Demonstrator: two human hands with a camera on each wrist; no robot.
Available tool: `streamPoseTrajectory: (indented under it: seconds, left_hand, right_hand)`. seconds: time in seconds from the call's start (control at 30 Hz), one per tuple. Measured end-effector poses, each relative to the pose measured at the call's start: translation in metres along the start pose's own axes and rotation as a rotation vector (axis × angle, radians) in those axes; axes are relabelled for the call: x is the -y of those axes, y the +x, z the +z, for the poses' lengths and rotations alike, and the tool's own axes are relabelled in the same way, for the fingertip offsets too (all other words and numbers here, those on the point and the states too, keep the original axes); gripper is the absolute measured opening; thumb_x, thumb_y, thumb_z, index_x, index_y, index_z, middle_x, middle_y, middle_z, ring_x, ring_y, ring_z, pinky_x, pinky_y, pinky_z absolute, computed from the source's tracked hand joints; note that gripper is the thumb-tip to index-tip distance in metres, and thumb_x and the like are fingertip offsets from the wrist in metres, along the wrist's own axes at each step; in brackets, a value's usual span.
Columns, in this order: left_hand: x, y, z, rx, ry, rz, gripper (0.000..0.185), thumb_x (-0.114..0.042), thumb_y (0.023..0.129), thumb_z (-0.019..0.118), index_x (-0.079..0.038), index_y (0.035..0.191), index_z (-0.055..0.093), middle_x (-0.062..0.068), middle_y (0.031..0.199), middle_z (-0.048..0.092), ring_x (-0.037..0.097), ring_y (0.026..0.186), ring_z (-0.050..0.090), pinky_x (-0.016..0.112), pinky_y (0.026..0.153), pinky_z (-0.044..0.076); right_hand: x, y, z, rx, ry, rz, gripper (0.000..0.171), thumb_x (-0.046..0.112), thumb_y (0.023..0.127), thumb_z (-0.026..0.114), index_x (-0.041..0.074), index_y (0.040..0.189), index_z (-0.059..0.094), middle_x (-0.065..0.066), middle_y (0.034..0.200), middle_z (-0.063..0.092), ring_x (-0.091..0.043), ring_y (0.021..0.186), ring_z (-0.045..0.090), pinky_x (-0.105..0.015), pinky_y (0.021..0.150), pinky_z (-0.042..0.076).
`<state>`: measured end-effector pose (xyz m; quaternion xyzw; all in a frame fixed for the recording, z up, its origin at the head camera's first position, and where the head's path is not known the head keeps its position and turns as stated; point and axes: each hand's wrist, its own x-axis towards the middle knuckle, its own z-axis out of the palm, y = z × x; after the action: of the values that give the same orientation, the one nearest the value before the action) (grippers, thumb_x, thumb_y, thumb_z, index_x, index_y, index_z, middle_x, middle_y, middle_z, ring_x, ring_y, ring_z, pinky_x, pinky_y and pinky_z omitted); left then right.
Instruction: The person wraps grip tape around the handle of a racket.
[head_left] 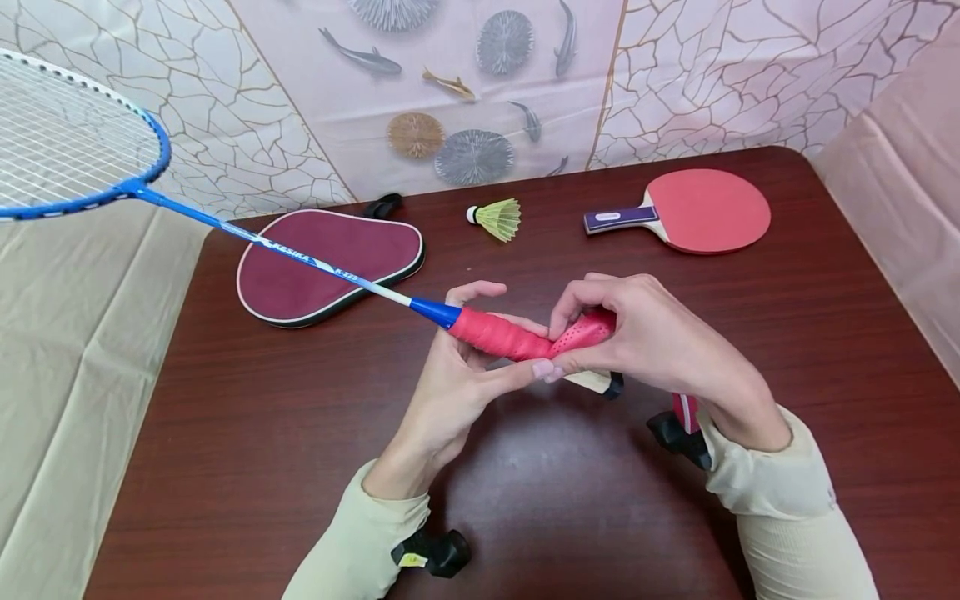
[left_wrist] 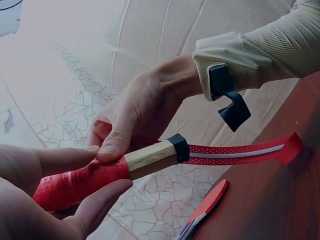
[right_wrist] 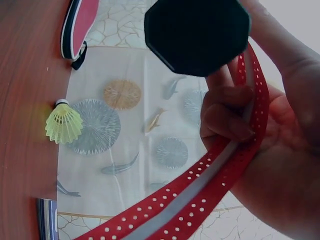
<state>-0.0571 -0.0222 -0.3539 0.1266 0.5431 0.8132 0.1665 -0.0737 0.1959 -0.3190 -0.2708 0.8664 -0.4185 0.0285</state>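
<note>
A blue badminton racket (head_left: 285, 252) slants from upper left down to the table's middle. Its handle (head_left: 498, 335) is partly wound in red perforated grip tape; bare wood (left_wrist: 150, 157) and a black butt cap (left_wrist: 179, 148) show at the end. My left hand (head_left: 468, 367) grips the wrapped part, thumb across it. My right hand (head_left: 630, 333) pinches the tape against the handle. The loose tape tail (left_wrist: 245, 151) runs past the butt cap (right_wrist: 197, 32) and curls through the right hand's fingers (right_wrist: 227, 120).
On the dark red table (head_left: 247, 450) lie a maroon paddle cover (head_left: 330, 262), a yellow-green shuttlecock (head_left: 495, 218) and a red table tennis paddle (head_left: 697, 210). A patterned cloth hangs behind. Beige cloth covers the floor at left.
</note>
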Motion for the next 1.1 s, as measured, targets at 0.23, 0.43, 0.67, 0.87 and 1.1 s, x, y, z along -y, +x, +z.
streamPoseTrajectory:
  seconds: [0.23, 0.43, 0.67, 0.87, 1.1]
  left_hand:
    - [-0.001, -0.001, 0.000, -0.003, 0.000, -0.020, 0.069, 0.008, 0.079, 0.075, -0.015, 0.133, 0.038, 0.019, 0.117, 0.066, 0.038, 0.105, 0.064, 0.042, 0.083, 0.056]
    - [-0.002, -0.002, 0.000, -0.006, -0.036, -0.001, 0.061, 0.009, 0.079, 0.075, -0.011, 0.125, 0.039, 0.020, 0.116, 0.066, 0.038, 0.112, 0.060, 0.037, 0.081, 0.056]
    - [-0.003, -0.001, 0.001, 0.015, -0.041, 0.010, 0.053, 0.010, 0.079, 0.074, -0.007, 0.117, 0.041, 0.022, 0.114, 0.067, 0.038, 0.112, 0.061, 0.037, 0.083, 0.056]
    - [-0.004, -0.002, 0.000, -0.007, 0.018, 0.025, 0.054, 0.009, 0.078, 0.075, -0.007, 0.117, 0.042, 0.023, 0.119, 0.061, 0.038, 0.115, 0.058, 0.041, 0.083, 0.056]
    - [-0.008, -0.003, -0.001, -0.024, 0.033, 0.023, 0.053, 0.009, 0.077, 0.076, -0.009, 0.116, 0.044, 0.021, 0.116, 0.063, 0.038, 0.110, 0.061, 0.042, 0.083, 0.056]
  right_hand:
    - [-0.001, 0.000, -0.003, 0.055, 0.014, -0.046, 0.035, 0.043, 0.070, 0.087, 0.026, 0.088, 0.063, 0.015, 0.074, 0.062, -0.006, 0.061, 0.054, -0.023, 0.053, 0.045]
    - [-0.001, -0.004, -0.011, 0.101, 0.020, -0.040, 0.029, 0.043, 0.076, 0.083, 0.029, 0.094, 0.067, 0.015, 0.084, 0.064, -0.005, 0.065, 0.058, -0.023, 0.060, 0.048]
    - [-0.003, -0.011, -0.018, 0.112, 0.071, -0.098, 0.018, 0.028, 0.083, 0.081, 0.031, 0.095, 0.068, 0.013, 0.086, 0.061, -0.007, 0.066, 0.058, -0.022, 0.058, 0.048]
    - [-0.001, -0.008, -0.015, 0.032, 0.097, -0.187, 0.025, 0.013, 0.078, 0.084, 0.027, 0.093, 0.070, 0.012, 0.080, 0.058, -0.007, 0.068, 0.054, -0.021, 0.053, 0.044]
    - [0.000, -0.005, -0.010, -0.015, 0.143, -0.179, 0.026, 0.006, 0.075, 0.085, 0.022, 0.092, 0.073, 0.011, 0.082, 0.063, -0.008, 0.071, 0.055, -0.022, 0.055, 0.049]
